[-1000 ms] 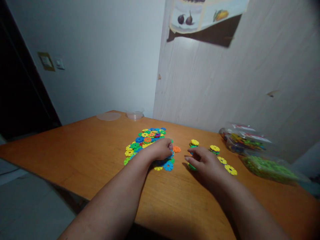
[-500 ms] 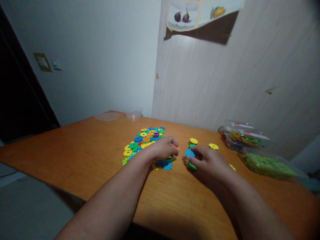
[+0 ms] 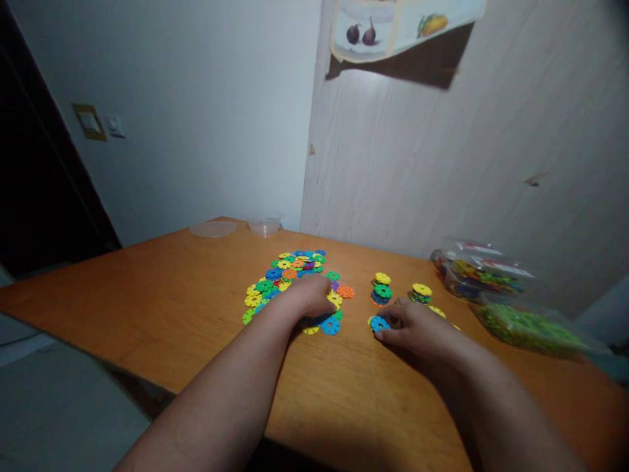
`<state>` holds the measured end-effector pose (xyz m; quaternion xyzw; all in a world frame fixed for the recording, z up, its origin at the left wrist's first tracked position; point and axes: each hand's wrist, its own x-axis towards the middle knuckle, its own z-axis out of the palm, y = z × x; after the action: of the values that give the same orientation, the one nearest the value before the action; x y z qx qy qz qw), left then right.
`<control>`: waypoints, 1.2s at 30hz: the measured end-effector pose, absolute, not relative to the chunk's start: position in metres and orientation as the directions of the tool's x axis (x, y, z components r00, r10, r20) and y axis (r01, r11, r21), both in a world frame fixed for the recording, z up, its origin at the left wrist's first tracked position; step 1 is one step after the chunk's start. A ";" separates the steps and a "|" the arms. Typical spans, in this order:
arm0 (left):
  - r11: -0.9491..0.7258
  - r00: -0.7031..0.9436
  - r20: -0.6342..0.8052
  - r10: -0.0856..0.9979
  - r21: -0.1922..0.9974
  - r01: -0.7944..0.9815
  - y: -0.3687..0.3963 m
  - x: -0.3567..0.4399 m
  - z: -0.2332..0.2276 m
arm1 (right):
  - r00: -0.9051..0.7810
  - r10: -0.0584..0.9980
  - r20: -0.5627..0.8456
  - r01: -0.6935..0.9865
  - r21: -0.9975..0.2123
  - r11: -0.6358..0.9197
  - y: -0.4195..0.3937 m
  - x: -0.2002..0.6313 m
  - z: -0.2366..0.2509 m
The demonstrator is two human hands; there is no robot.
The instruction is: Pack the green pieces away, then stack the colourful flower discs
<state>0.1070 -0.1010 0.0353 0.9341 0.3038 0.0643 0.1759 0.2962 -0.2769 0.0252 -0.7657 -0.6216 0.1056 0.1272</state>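
Observation:
A pile of flower-shaped plastic discs (image 3: pixel 264 286) in several colours lies mid-table. My left hand (image 3: pixel 312 296) is over the pile's right side, fingers curled down among the discs. What its fingertips pinch, if anything, is hidden. An orange disc (image 3: pixel 345 292) rests just right of this hand. My right hand (image 3: pixel 415 322) grips a blue disc (image 3: pixel 379 324) between thumb and fingers, low at the table, with a yellow edge showing behind it. Beyond that hand stand short stacks: one topped by a green disc (image 3: pixel 382 292), one by a yellow disc (image 3: pixel 382 278), another yellow-topped stack (image 3: pixel 421 290).
At the table's right, clear plastic boxes (image 3: pixel 484 269) hold coloured pieces, and another box (image 3: pixel 533 328) holds light green ones. A clear round tub (image 3: pixel 264 224) and a flat lid (image 3: pixel 213 229) sit at the back left, near the wall.
My left hand has let go of the orange disc and moved left into the pile. My right hand has lowered toward me with the blue disc, uncovering the green-topped stack.

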 end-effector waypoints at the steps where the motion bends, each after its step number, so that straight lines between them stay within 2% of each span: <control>1: -0.754 0.807 0.008 0.590 0.363 0.548 -0.102 0.107 0.036 | 0.210 0.978 0.003 0.923 -0.330 -0.198 -0.276 0.296 0.025; 5: -0.755 0.809 0.004 0.588 0.361 0.547 -0.103 0.107 0.038 | 0.236 0.970 0.059 0.919 -0.336 -0.204 -0.276 0.296 0.021; 9: -0.755 0.812 -0.016 0.583 0.358 0.549 -0.102 0.108 0.035 | 0.233 0.971 0.057 0.927 -0.316 -0.203 -0.275 0.294 0.020; 14: -0.761 0.817 -0.033 0.576 0.342 0.551 -0.100 0.108 0.032 | 0.298 0.949 0.100 0.885 -0.402 -0.235 -0.273 0.292 0.020; 17: -0.766 0.813 0.005 0.583 0.337 0.548 -0.100 0.109 0.031 | 0.319 0.936 0.150 0.882 -0.409 -0.235 -0.271 0.292 0.017; 20: -0.799 0.819 0.066 0.570 0.275 0.535 -0.101 0.111 0.031 | 0.316 0.928 0.197 0.890 -0.399 -0.219 -0.269 0.293 0.015; 24: -0.841 0.845 0.052 0.532 0.146 0.521 -0.103 0.113 0.031 | 0.326 0.923 0.205 0.882 -0.418 -0.219 -0.268 0.292 0.014; 28: -0.839 0.839 0.057 0.542 0.100 0.535 -0.106 0.113 0.033 | 0.324 0.923 0.206 0.887 -0.406 -0.221 -0.269 0.290 0.016; 33: -0.860 0.862 0.069 0.503 0.138 0.491 -0.108 0.113 0.034 | 0.313 0.922 0.229 0.897 -0.390 -0.208 -0.267 0.291 0.013; 36: -0.859 0.852 0.145 0.503 0.195 0.474 -0.105 0.115 0.032 | 0.309 0.911 0.274 0.899 -0.397 -0.185 -0.265 0.292 0.008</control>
<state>0.1152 -0.1053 0.0322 0.9593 0.2546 0.0958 0.0762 0.2924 -0.2646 0.0080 -0.7698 -0.5878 0.0121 0.2486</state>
